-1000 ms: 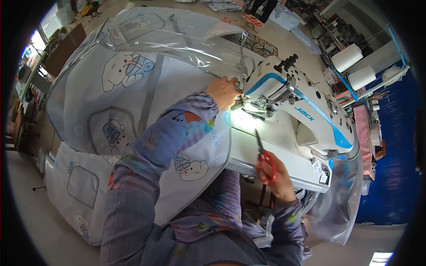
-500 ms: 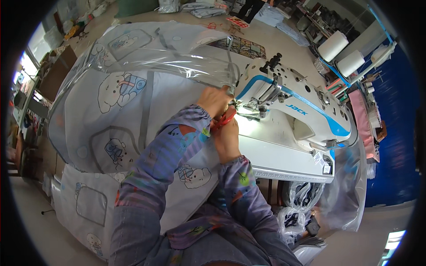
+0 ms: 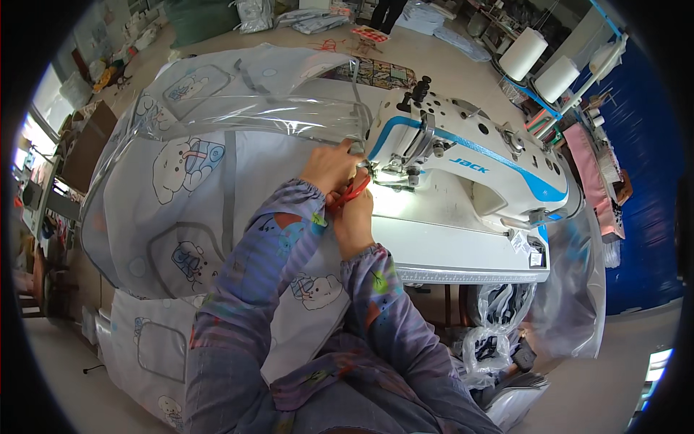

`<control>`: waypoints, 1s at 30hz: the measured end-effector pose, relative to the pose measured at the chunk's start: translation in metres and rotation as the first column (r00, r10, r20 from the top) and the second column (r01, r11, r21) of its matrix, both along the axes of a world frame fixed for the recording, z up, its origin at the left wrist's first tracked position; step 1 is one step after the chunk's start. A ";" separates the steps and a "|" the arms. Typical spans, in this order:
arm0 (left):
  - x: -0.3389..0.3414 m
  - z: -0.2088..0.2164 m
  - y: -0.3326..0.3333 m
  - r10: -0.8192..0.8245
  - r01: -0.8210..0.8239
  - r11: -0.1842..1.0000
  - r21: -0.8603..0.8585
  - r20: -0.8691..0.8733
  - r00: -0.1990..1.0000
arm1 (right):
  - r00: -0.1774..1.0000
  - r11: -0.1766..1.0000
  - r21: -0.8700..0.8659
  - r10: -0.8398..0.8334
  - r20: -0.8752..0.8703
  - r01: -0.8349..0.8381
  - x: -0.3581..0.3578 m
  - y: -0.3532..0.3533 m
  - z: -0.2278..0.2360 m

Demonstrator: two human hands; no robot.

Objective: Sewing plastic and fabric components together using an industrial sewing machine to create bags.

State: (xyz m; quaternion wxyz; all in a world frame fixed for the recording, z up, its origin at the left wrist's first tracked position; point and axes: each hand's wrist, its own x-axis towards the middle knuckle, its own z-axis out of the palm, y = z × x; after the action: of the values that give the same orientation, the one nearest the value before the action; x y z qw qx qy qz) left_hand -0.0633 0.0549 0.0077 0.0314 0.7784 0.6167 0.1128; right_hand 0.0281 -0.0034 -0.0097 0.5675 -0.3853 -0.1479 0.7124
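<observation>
My left hand [image 3: 330, 168] is closed on the edge of a pale grey cloth [image 3: 269, 168] printed with cartoon dogs, beside the needle area of a white and blue sewing machine [image 3: 463, 155]. Close below it, my right hand [image 3: 354, 226] grips a pair of red-handled scissors [image 3: 352, 192]. The blades are mostly hidden by my fingers, near the cloth edge and the lit needle plate. Clear plastic film [image 3: 267, 116] lies across the cloth's far part. Grey binding strips [image 3: 230, 173] run over the cloth, which spreads left and hangs down in front.
White thread cones [image 3: 523, 54] stand on a rack behind the machine. A patterned mat [image 3: 383, 72] lies beyond the machine head. Plastic bags of dark items [image 3: 500, 307] sit below the table's right part. Another person's legs [image 3: 389, 14] show at the far side.
The whole view has shifted a little, so the machine and hands appear farther left. Both hands stay by the needle area, with the scissors still in the right.
</observation>
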 end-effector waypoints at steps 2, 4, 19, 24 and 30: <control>-0.001 -0.001 0.000 -0.004 0.004 1.000 0.002 0.006 1.000 | 0.999 0.999 -0.006 -0.033 0.012 0.033 -0.002 0.001 -0.001; -0.003 -0.004 0.000 0.010 -0.010 1.000 0.005 0.002 1.000 | 0.998 0.998 -0.023 -0.060 0.034 0.061 -0.003 0.000 0.001; -0.062 0.019 -0.097 0.006 -0.134 0.868 0.479 0.260 0.966 | 0.460 0.727 0.208 0.165 0.872 -0.655 0.139 -0.080 0.010; -0.195 0.047 -0.249 0.860 -0.634 0.338 0.695 0.047 0.509 | -0.496 0.859 -0.034 -0.262 0.828 -0.510 0.251 -0.034 0.032; -0.318 0.026 -0.368 0.899 -0.725 0.437 0.533 -0.278 0.338 | 0.003 0.331 0.112 -0.314 0.949 -0.937 0.175 -0.052 0.026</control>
State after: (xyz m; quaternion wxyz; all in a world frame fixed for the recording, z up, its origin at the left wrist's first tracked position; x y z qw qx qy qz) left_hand -0.3815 -0.3127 0.0333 -0.3247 0.3481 0.8794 -0.0085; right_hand 0.2027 -0.0551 0.0167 0.1669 -0.3261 -0.9044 0.2187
